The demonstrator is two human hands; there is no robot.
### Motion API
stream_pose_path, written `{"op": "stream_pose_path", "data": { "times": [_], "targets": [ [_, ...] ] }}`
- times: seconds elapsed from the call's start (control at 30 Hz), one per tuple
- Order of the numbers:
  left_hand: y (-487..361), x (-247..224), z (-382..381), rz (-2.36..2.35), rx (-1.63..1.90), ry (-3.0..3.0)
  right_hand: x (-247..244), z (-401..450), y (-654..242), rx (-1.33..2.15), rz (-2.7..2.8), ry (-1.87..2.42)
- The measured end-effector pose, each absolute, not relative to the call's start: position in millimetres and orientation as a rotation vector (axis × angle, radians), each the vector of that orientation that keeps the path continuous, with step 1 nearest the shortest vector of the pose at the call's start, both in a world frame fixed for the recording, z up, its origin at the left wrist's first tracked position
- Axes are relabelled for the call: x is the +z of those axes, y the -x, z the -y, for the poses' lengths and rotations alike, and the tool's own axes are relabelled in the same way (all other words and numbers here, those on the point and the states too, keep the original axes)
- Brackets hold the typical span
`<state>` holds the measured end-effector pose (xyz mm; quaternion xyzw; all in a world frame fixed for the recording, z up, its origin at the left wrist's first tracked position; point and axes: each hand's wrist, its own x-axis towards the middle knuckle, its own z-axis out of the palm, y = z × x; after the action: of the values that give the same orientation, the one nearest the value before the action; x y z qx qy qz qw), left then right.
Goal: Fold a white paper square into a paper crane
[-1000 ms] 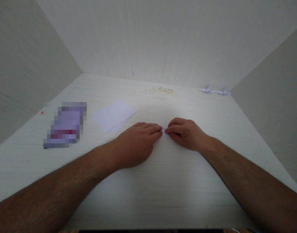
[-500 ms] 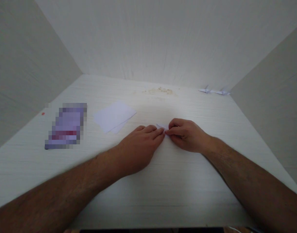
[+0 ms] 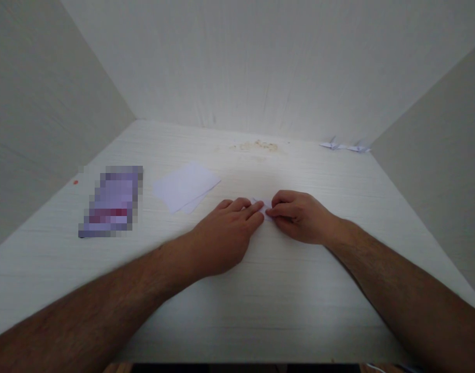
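A small piece of folded white paper (image 3: 267,204) lies on the white table between my hands, mostly covered by fingers. My left hand (image 3: 228,233) rests palm down, its fingertips pressing on the paper's left part. From the right, my right hand (image 3: 301,216) pinches the paper's edge between thumb and fingers, which are curled. Only small corners of the paper show, so its exact shape cannot be made out.
Flat white sheets (image 3: 186,185) overlap left of the hands. Farther left lies a blurred purple object (image 3: 115,199). Folded white paper figures (image 3: 332,145) stand at the back right by the wall. White walls enclose the table (image 3: 260,311) at the back and sides.
The fingertips of my left hand have shifted slightly on the paper, and a small gap now shows between the two hands' fingers. The whole view has moved slightly.
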<state>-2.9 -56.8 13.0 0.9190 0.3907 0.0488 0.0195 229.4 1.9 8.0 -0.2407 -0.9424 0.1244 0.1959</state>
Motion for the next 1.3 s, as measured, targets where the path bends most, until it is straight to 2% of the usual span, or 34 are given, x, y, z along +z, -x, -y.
{"op": "stream_pose_path", "data": {
  "times": [1.3],
  "targets": [
    [3.1,17.7,54.6,-1.193,0.097,-2.829,0.6,-6.3,-234.0,0.386,2.561,0.673]
  ]
}}
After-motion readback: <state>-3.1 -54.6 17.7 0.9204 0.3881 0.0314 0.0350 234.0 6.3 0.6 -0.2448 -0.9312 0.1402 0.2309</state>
